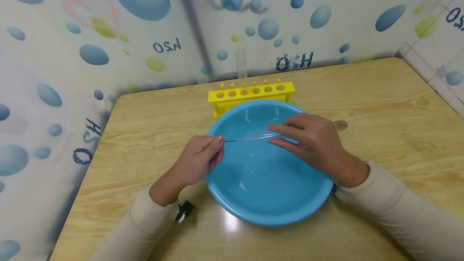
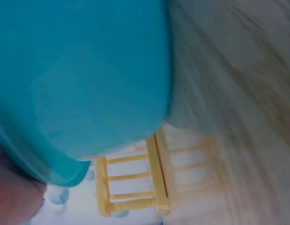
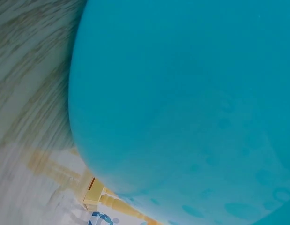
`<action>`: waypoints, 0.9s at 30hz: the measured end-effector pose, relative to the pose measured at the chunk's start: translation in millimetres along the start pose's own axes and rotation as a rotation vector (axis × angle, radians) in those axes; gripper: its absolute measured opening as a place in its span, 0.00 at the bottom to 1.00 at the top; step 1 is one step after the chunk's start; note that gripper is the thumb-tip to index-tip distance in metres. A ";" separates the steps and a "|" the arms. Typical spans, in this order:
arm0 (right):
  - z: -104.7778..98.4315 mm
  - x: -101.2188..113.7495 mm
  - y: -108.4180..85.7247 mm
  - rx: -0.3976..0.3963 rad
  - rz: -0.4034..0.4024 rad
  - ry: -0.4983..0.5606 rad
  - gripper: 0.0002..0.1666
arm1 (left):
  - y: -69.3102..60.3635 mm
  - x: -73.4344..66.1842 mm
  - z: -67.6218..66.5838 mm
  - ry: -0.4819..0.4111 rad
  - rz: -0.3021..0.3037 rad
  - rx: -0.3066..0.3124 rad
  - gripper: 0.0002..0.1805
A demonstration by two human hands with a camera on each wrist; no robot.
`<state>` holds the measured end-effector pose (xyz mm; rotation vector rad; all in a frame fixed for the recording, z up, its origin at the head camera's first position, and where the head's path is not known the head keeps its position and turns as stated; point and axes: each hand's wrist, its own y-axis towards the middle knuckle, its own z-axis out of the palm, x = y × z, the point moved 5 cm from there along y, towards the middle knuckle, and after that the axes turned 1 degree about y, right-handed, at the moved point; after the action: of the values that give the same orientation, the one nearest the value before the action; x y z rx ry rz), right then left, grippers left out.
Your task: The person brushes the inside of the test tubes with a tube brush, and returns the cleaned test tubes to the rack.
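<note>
A clear, slender tube [image 1: 259, 135] lies almost level above the blue basin [image 1: 268, 188], its right side slightly higher in the head view. It is colourless and see-through, with pale streaks of light along its length, so the basin's blue shows through. The right hand [image 1: 313, 140] holds it from the right, fingers and thumb closed about it with only the tube's width between them. The left hand [image 1: 201, 156] pinches a thin, dark wire [image 1: 233, 140] between thumb and bent fingers, with no visible gap; the wire runs straight toward the tube and in line with it. Beyond the right hand a greyish, rounded tip [image 1: 340, 125] sticks out over the table [image 1: 406, 116]; it looks like bristles inside the tube's far end, though the hand covers the join and I can't be sure.

The basin is round, with a smooth, rolled rim. Just behind it stands a yellow rack [image 1: 251, 98] with six holes along its top and a row of short pegs at the back. Another clear tube [image 1: 241, 65] stands upright in the third hole from the left.
</note>
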<state>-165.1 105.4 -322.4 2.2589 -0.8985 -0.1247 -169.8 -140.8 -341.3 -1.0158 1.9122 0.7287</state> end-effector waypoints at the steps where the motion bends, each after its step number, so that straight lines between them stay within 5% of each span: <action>1: -0.3 0.3 -0.2 -0.004 -0.007 0.000 0.22 | 0.2 -0.1 -0.3 -0.032 -0.034 0.012 0.28; 6: -0.6 1.6 -0.9 -0.014 -0.024 -0.004 0.22 | 2.3 -0.1 1.9 -0.141 -0.137 0.038 0.33; 12: -0.9 1.0 1.7 -0.021 0.006 -0.016 0.29 | 3.1 -1.2 1.1 -0.213 -0.151 -0.002 0.35; 19: -0.7 0.8 2.0 -0.019 0.018 -0.029 0.29 | 3.1 -3.0 -4.7 -0.155 -0.155 -0.072 0.30; 27: -2.9 0.5 1.0 -0.022 -0.008 -0.052 0.31 | 5.7 -8.0 -4.9 -0.156 -0.168 -0.056 0.22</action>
<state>-164.4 106.2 -319.4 2.2481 -0.9110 -0.1967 -174.0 -138.8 -331.4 -1.1059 1.6596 0.7448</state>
